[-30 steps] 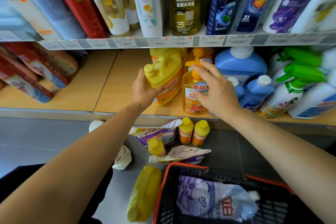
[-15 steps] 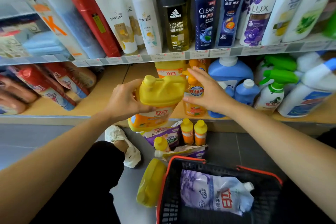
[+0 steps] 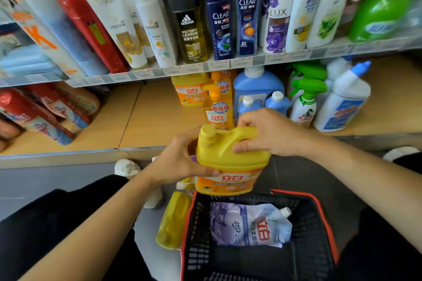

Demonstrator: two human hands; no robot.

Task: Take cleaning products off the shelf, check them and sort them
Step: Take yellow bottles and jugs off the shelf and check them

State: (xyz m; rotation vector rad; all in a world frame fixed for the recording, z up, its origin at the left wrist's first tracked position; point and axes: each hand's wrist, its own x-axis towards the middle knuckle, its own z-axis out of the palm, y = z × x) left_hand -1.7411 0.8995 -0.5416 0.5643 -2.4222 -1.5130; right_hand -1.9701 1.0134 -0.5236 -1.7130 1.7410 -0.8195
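Observation:
A yellow detergent jug (image 3: 228, 155) with an orange label hangs upright in the air, just above the far rim of the black basket (image 3: 319, 223). My left hand (image 3: 180, 162) grips its left side, thumb across the label. My right hand (image 3: 267, 132) holds the jug's handle from above. A purple and white refill pouch (image 3: 249, 223) lies in the basket. On the lower shelf (image 3: 150, 121) stand another yellow jug (image 3: 189, 91) and an orange pump bottle (image 3: 218, 109).
Blue bottles (image 3: 255, 89), green-topped sprayers (image 3: 304, 102) and a white toilet cleaner (image 3: 342, 105) fill the shelf's right part. Shampoo bottles (image 3: 219, 18) line the upper shelf. A yellow jug (image 3: 173, 221) lies on the floor left of the basket. My shoe (image 3: 126, 167) is nearby.
The yellow jug has come off the shelf and moved down toward me, over the basket. My right hand left the pump bottle and took hold of the jug's handle.

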